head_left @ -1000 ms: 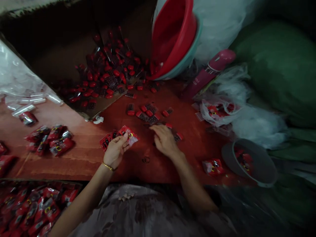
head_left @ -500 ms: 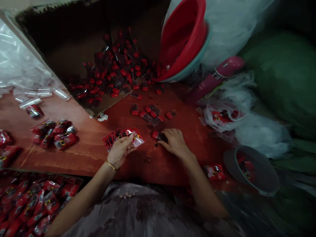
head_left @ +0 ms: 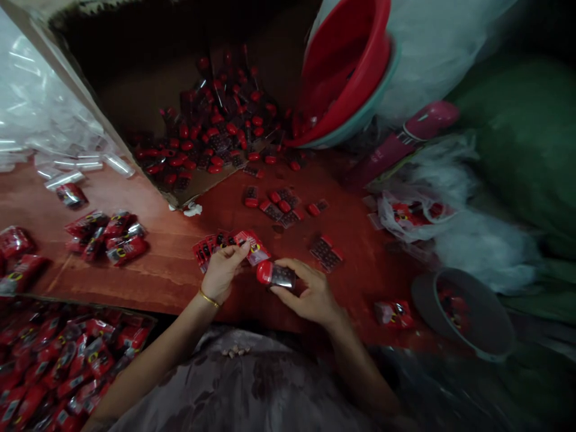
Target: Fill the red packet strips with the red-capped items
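Note:
My left hand (head_left: 221, 276), with a gold bangle at the wrist, is closed on a fan of red printed cards (head_left: 254, 246), the thumb pressing the front one. My right hand (head_left: 312, 292) pinches a small red-capped clear container (head_left: 279, 277) with dark contents. Its red cap points left, close to the cards; whether they touch I cannot tell. Beyond my right hand, more red-capped containers (head_left: 326, 253) lie side by side on the reddish table (head_left: 355, 252). Several similar containers (head_left: 284, 201) lie farther back.
An open cardboard box (head_left: 96, 129) holds a heap of red-capped pieces. Red and teal basins (head_left: 382, 78) lean beside it. A maroon bottle (head_left: 396, 144) and a grey tub (head_left: 477, 318) are at right. Red packets (head_left: 108, 237) and clear tubes (head_left: 65, 179) lie left, above a packet-filled box (head_left: 58, 366).
My right hand has picked up a red-capped container from the table and brought it left and nearer, beside the cards. The left hand keeps its grip. The view has shifted slightly.

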A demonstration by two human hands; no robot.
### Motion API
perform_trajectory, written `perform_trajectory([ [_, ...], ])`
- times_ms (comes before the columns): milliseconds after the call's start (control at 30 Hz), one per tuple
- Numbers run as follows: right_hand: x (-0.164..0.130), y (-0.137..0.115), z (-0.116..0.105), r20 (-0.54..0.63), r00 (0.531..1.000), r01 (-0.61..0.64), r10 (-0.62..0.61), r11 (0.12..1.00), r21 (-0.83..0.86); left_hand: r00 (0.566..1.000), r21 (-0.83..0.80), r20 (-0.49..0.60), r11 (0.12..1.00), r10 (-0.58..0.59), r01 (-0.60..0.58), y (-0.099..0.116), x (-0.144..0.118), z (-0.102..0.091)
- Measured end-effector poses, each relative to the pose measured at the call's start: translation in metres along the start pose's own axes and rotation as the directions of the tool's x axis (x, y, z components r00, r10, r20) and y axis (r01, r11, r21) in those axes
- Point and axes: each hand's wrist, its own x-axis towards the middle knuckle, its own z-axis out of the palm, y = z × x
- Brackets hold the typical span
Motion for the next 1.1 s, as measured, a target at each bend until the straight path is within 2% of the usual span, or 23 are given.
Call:
perform_trajectory([
  [167,0.003,0.003,0.006,-0.056,0.998,-0.010,0.006,0.998,-0.056,0.999,0.014,-0.023,0.999,0.046,-0.045,-0.002,-0.002,-0.001],
  [367,0.002,-0.001,0.017,-0.119,0.991,-0.061,0.054,0.997,-0.055,0.996,-0.099,-0.041,0.992,0.078,-0.081,-0.009,-0.001,0.002],
  [533,0.006,-0.004,0.027,-0.254,0.967,-0.040,0.008,0.992,-0.121,0.992,-0.103,0.011,0.987,0.123,-0.122,-0.020,0.000,0.004],
  [600,0.006,-0.004,0.032,-0.285,0.958,-0.046,0.001,0.988,-0.150,0.988,-0.093,-0.002,0.984,0.153,-0.152,-0.023,0.000,0.005],
  [767,0.008,-0.007,0.043,-0.321,0.944,-0.117,0.077,0.987,-0.109,0.986,-0.079,-0.049,0.983,0.160,-0.163,-0.020,-0.002,0.009],
  [933,0.015,-0.013,0.049,-0.338,0.926,-0.187,0.171,0.982,-0.015,0.993,-0.083,0.044,0.991,0.107,-0.104,-0.019,0.001,0.010],
  [1100,0.025,-0.014,0.056,-0.363,0.912,-0.197,0.193,0.980,0.024,0.985,-0.081,0.102,0.988,0.136,-0.128,-0.019,0.003,0.012],
])
